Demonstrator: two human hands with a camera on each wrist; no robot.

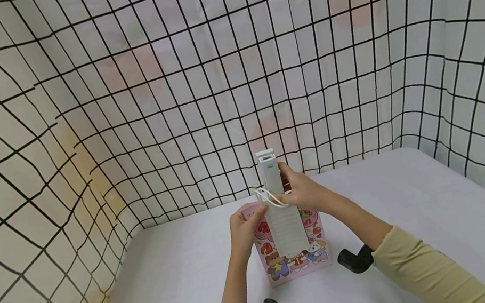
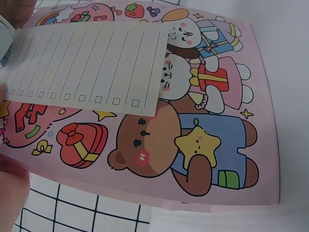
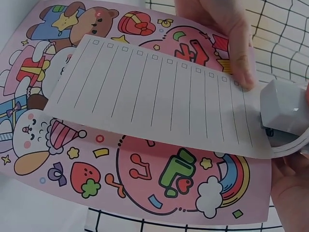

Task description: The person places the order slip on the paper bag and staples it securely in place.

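A pink gift bag [image 1: 320,262] with cartoon animals and white cord handles [image 1: 270,198] leans toward the person above the white table. Over its front lies a lined checklist sheet [image 1: 288,233] with small tick boxes. Beside the sheet's upper edge, my left hand [image 1: 243,230] pinches the paper and bag together, thumb [image 3: 241,65] on the sheet. In my right hand [image 1: 305,192] is a white stapler [image 1: 271,173], its end at the sheet's top edge [image 3: 285,108]. Whether the stapler's jaws touch the paper is hard to tell.
A black wire grid [image 1: 213,97] backed by white sheeting stands around the back and sides of the white table [image 1: 173,283]. Black wrist mounts [image 1: 356,260] sit below both forearms.
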